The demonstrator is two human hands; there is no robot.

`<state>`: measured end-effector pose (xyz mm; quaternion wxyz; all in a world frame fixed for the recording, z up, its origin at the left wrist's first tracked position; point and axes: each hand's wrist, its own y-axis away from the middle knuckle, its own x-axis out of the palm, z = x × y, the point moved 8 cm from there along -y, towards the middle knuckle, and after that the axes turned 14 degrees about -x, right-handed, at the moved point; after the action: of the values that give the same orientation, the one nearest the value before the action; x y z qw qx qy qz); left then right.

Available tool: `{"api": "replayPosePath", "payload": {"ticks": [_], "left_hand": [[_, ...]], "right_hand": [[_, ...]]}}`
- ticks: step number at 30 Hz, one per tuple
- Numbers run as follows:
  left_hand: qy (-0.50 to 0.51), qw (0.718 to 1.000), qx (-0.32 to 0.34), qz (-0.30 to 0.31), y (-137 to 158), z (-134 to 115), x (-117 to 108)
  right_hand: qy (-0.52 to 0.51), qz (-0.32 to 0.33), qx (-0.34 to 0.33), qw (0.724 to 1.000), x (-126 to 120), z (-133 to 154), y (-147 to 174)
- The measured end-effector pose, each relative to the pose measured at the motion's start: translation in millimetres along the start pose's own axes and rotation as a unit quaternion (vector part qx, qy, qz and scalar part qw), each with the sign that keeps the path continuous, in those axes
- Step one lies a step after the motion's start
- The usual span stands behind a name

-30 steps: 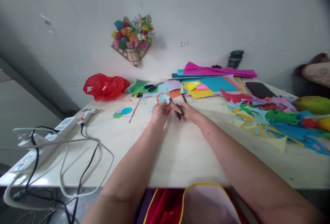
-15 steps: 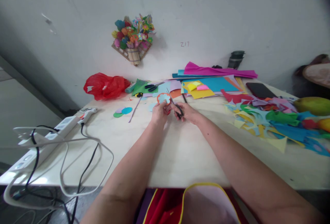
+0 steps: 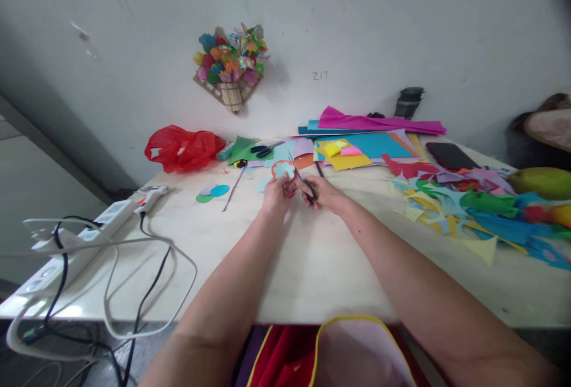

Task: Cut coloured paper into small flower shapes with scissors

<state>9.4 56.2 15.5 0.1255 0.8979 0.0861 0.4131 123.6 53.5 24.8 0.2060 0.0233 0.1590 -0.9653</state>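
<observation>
Between the thumb and fingers of my left hand [image 3: 277,194] is a paper flower [image 3: 282,169], light blue with an orange-red scalloped border. My right hand [image 3: 323,192] grips black-handled scissors [image 3: 307,188], their blades pointing up and away beside the flower's right edge. Whether the blades touch the paper I cannot tell. Left of my hands lie several overlapping paper circles [image 3: 218,191] and a thin purple strip [image 3: 234,188]. A second pair of scissors [image 3: 263,150] rests on green paper [image 3: 243,149] farther back.
Coloured sheets [image 3: 379,146] are stacked at the back, with a dark phone [image 3: 450,156] to their right. Paper scraps [image 3: 473,208] cover the right side. A red plastic bag [image 3: 182,149] sits back left. Cables and a power strip [image 3: 98,226] occupy the left edge.
Almost nothing differs. Both hands stay in place with the flower and scissors; any shift in them is very slight.
</observation>
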Motion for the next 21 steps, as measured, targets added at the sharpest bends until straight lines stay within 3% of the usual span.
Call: {"api": "replayPosePath", "payload": {"ticks": [12, 17, 21], "left_hand": [[0.006, 1.0, 0.004, 0.007, -5.6, -0.3, -2.6], [-0.003, 1.0, 0.012, 0.004, -9.7, -4.1, -7.8], [-0.006, 0.999, 0.025, -0.024, -10.4, -9.4, -15.1]], "right_hand": [[0.016, -0.005, 0.011, 1.0, -1.4, 1.6, 0.8], [0.024, -0.055, 0.023, 0.998, -13.3, 6.4, 2.9], [0.015, -0.028, 0.02, 0.999, -13.4, 10.3, 4.2]]}}
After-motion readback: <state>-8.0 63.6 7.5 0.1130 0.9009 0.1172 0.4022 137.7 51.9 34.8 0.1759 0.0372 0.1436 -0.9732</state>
